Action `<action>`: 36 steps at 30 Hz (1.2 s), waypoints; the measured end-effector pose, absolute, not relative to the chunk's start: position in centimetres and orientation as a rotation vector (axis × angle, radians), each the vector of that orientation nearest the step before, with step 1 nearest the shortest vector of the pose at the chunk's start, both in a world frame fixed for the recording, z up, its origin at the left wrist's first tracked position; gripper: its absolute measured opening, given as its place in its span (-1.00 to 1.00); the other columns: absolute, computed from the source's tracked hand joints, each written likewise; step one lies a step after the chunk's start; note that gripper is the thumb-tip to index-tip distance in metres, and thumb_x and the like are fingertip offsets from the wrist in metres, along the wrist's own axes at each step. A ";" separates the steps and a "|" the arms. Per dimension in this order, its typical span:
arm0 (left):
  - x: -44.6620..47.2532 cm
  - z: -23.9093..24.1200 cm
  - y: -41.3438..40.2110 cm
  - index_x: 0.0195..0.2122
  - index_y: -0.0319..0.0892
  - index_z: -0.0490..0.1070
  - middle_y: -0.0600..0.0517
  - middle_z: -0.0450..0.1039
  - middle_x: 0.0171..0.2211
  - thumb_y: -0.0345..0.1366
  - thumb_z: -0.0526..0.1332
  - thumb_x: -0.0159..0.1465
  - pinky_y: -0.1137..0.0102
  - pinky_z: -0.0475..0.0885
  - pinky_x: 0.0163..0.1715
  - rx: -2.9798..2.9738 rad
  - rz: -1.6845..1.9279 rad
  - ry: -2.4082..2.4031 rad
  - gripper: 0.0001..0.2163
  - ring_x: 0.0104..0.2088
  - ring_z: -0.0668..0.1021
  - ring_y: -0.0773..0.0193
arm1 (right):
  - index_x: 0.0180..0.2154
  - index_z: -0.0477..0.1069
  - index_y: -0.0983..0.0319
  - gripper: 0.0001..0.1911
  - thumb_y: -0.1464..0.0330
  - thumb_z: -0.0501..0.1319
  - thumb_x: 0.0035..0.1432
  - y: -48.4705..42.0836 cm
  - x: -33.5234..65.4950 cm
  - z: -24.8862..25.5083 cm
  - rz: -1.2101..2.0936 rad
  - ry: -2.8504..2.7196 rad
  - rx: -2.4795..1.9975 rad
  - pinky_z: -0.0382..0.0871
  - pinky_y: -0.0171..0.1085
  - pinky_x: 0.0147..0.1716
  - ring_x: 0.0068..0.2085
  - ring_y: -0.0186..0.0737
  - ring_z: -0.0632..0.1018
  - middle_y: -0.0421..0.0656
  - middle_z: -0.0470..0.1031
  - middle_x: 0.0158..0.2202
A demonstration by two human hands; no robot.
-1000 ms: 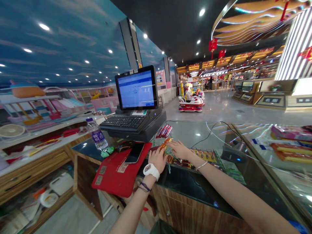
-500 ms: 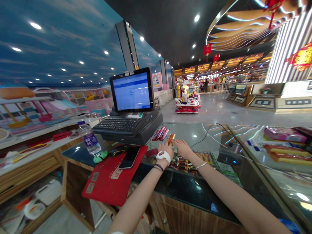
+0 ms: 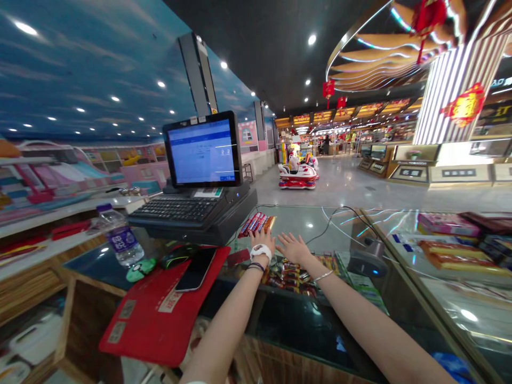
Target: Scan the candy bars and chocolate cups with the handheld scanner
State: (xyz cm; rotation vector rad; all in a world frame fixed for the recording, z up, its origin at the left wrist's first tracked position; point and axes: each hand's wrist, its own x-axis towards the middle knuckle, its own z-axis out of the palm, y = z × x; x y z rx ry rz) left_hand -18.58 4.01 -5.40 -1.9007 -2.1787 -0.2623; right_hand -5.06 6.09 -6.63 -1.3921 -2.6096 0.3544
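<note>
Hands: left hand (image 3: 262,241) at the red snack sticks (image 3: 256,224), grip unclear; right hand (image 3: 293,247) spread open just beside, flat on glass surface (image 3: 320,221).

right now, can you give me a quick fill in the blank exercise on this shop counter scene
1. The white wristwatch is worn on the person's ____ wrist.
2. The black smartphone lies on a ____ mat at the counter's edge.
3. The row of red-wrapped snack sticks lies on the glass counter just in front of the left hand, beside the black ____ of the till.
4. The right hand rests flat with its fingers ____.

Missing words: left; red; base; spread
</note>
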 end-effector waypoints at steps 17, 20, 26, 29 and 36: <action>-19.1 -6.3 4.0 0.37 -0.05 0.10 -0.14 0.04 0.40 -0.18 -0.05 0.38 -0.13 -0.03 0.33 -1.842 -0.274 -2.224 -0.48 0.37 0.17 -0.04 | 0.40 -0.04 0.19 -0.38 0.19 -0.11 0.39 6.3 -5.1 -7.5 0.229 -2.421 -1.355 -0.14 0.09 0.36 0.43 -0.01 -0.03 -0.11 -0.07 0.44; -18.8 -5.7 3.0 0.38 -0.10 0.09 -0.14 -0.01 0.41 -0.16 -0.05 0.39 -0.10 -0.07 0.35 -1.876 -0.243 -2.215 -0.47 0.39 0.11 -0.05 | 0.39 -0.03 0.24 -0.37 0.23 -0.07 0.36 5.6 -4.6 -7.2 0.162 -2.407 -1.334 -0.14 0.10 0.36 0.43 0.02 -0.02 -0.08 -0.07 0.44; -16.2 -3.9 0.0 0.40 -0.08 0.03 -0.08 -0.07 0.43 -0.15 -0.07 0.40 -0.09 -0.09 0.36 -1.935 -0.305 -2.118 -0.46 0.41 0.03 -0.05 | 0.39 -0.03 0.28 -0.30 0.35 0.04 0.26 2.9 -2.0 -4.7 -0.009 -2.434 -1.205 -0.14 0.14 0.36 0.42 0.05 0.01 -0.04 -0.06 0.44; -14.2 -2.8 -1.4 0.41 -0.09 0.00 -0.05 -0.08 0.44 -0.13 -0.08 0.41 -0.08 -0.09 0.37 -1.981 -0.329 -2.057 -0.45 0.42 0.01 -0.05 | 0.39 -0.03 0.29 -0.28 0.37 0.03 0.22 1.5 0.2 -3.0 -0.064 -2.443 -1.172 -0.14 0.15 0.36 0.43 0.06 0.01 -0.05 -0.07 0.44; -8.6 -0.9 -3.6 0.40 -0.09 0.00 -0.02 -0.05 0.43 -0.10 -0.11 0.42 -0.07 -0.12 0.38 -2.070 -0.431 -1.901 -0.46 0.42 0.00 -0.03 | 0.39 -0.04 0.29 -0.28 0.37 0.01 0.22 -1.0 7.3 -1.5 -0.150 -2.358 -1.201 -0.16 0.10 0.38 0.43 0.01 -0.02 -0.09 -0.08 0.44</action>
